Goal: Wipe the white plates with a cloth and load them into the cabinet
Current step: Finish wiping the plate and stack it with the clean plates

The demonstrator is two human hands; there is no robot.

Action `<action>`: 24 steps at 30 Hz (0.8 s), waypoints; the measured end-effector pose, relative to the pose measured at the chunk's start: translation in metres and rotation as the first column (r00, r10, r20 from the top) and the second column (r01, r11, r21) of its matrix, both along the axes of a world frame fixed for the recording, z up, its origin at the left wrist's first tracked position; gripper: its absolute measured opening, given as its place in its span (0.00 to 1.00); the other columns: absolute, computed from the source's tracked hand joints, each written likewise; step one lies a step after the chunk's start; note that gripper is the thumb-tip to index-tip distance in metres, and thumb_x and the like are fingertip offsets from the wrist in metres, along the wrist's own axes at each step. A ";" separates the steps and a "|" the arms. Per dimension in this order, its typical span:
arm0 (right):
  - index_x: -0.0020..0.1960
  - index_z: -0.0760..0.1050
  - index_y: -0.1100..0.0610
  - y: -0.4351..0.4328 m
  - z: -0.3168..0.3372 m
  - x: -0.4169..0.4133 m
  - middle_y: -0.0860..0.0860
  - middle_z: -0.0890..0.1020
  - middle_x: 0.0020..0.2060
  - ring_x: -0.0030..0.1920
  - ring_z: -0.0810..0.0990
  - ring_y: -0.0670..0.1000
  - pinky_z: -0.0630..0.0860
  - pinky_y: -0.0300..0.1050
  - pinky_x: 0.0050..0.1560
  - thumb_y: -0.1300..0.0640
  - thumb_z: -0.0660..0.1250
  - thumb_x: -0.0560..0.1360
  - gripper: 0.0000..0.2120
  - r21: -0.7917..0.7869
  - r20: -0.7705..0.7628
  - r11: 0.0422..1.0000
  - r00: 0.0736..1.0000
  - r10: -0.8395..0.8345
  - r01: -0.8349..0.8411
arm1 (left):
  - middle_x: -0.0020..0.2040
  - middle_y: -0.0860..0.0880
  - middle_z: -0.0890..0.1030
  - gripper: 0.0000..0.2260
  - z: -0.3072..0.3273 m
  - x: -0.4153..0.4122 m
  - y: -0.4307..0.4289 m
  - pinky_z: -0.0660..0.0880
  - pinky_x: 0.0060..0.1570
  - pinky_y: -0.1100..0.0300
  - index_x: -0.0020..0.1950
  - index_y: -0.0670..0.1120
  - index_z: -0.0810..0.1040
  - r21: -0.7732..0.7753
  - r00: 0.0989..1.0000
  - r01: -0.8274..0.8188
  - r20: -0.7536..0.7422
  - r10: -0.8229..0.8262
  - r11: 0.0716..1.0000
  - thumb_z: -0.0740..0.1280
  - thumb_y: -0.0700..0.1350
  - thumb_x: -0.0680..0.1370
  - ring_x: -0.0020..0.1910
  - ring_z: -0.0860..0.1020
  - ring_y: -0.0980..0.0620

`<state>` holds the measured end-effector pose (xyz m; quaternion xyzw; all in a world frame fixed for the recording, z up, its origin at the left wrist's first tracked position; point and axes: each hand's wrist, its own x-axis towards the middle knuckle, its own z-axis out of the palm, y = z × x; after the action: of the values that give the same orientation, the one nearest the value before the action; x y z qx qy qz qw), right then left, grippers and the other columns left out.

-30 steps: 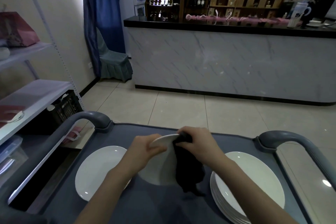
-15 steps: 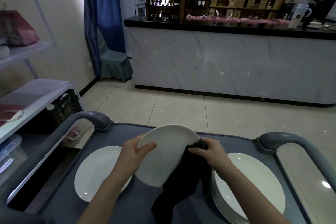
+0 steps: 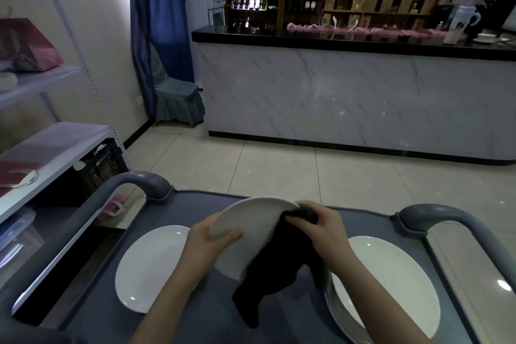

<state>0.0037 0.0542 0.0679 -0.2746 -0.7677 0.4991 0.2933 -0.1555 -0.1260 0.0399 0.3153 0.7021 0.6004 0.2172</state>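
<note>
My L hand (image 3: 206,243) grips the plate (image 3: 251,226) by its left rim, thumb on the face, tilted above the cart (image 3: 192,204). R hand (image 3: 321,227) pinches the black cloth (image 3: 276,268) over the far rim. I should press firm & sweep round, L grip steady.

The plate (image 3: 248,220) held above the cart (image 3: 212,324) is smooth, glossy white ceramic, like the stack (image 3: 391,282) on the cart's right side. The cart's grey top looks matt, its handles (image 3: 145,179) smooth plastic. The black cloth (image 3: 279,271) is soft, dull fabric (no sheen); floor tiles (image 3: 279,170) beyond the cart gleam.
</note>
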 end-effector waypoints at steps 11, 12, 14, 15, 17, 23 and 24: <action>0.45 0.83 0.53 0.011 0.011 0.003 0.42 0.83 0.36 0.41 0.80 0.43 0.74 0.36 0.44 0.62 0.76 0.69 0.07 0.075 0.170 0.992 0.982 0.083 -0.097 | 0.41 0.48 0.83 0.06 0.012 -0.006 0.004 0.75 0.39 0.62 0.47 0.52 0.82 -0.091 0.984 0.110 -0.132 -0.122 0.990 0.71 0.52 0.72 0.38 0.80 0.56; 0.47 0.83 0.53 0.007 0.015 -0.002 0.43 0.84 0.39 0.44 0.81 0.44 0.75 0.37 0.47 0.61 0.76 0.70 0.08 0.179 0.223 0.972 0.968 0.113 -0.154 | 0.39 0.48 0.82 0.08 0.016 -0.007 0.008 0.74 0.39 0.60 0.45 0.51 0.82 -0.146 0.962 0.149 -0.209 -0.178 0.978 0.70 0.53 0.72 0.37 0.79 0.55; 0.50 0.82 0.53 -0.006 0.017 -0.011 0.46 0.85 0.44 0.48 0.81 0.48 0.76 0.45 0.52 0.58 0.74 0.71 0.08 0.345 0.314 0.903 0.938 0.146 -0.257 | 0.37 0.51 0.82 0.08 0.022 -0.003 0.016 0.74 0.42 0.55 0.45 0.49 0.83 -0.234 0.876 0.202 -0.390 -0.282 0.951 0.70 0.53 0.73 0.37 0.78 0.52; 0.51 0.82 0.53 -0.010 0.017 -0.014 0.47 0.85 0.45 0.49 0.81 0.50 0.76 0.47 0.52 0.57 0.73 0.71 0.08 0.403 0.335 0.873 0.932 0.139 -0.275 | 0.37 0.53 0.82 0.05 0.023 -0.001 0.020 0.74 0.43 0.54 0.45 0.50 0.83 -0.240 0.853 0.194 -0.437 -0.285 0.951 0.71 0.51 0.74 0.37 0.79 0.52; 0.51 0.82 0.53 -0.013 0.018 -0.015 0.47 0.85 0.45 0.49 0.81 0.50 0.76 0.47 0.51 0.57 0.73 0.72 0.08 0.417 0.277 0.875 0.952 0.133 -0.244 | 0.36 0.58 0.82 0.04 0.024 0.002 0.024 0.73 0.42 0.59 0.43 0.55 0.83 -0.178 0.882 0.139 -0.424 -0.204 0.974 0.74 0.45 0.74 0.36 0.78 0.59; 0.47 0.84 0.54 0.004 0.008 -0.005 0.42 0.84 0.38 0.42 0.81 0.42 0.74 0.34 0.47 0.64 0.76 0.69 0.08 0.128 0.016 0.991 0.999 0.038 -0.040 | 0.43 0.53 0.85 0.05 0.015 -0.001 0.006 0.74 0.40 0.68 0.48 0.55 0.84 0.022 0.997 0.045 -0.068 -0.044 0.999 0.72 0.50 0.73 0.42 0.81 0.58; 0.46 0.84 0.54 0.006 0.003 -0.003 0.43 0.85 0.38 0.42 0.81 0.43 0.75 0.35 0.46 0.63 0.76 0.70 0.08 0.030 -0.022 1.000 1.000 0.003 -0.003 | 0.45 0.51 0.85 0.05 0.012 0.001 0.002 0.76 0.41 0.66 0.50 0.55 0.84 0.061 0.999 0.032 0.024 -0.033 0.998 0.72 0.48 0.76 0.44 0.82 0.56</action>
<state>0.0008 0.0601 0.0707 -0.2635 -0.7721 0.4912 0.3051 -0.1546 -0.1238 0.0518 0.3255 0.6755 0.6217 0.2263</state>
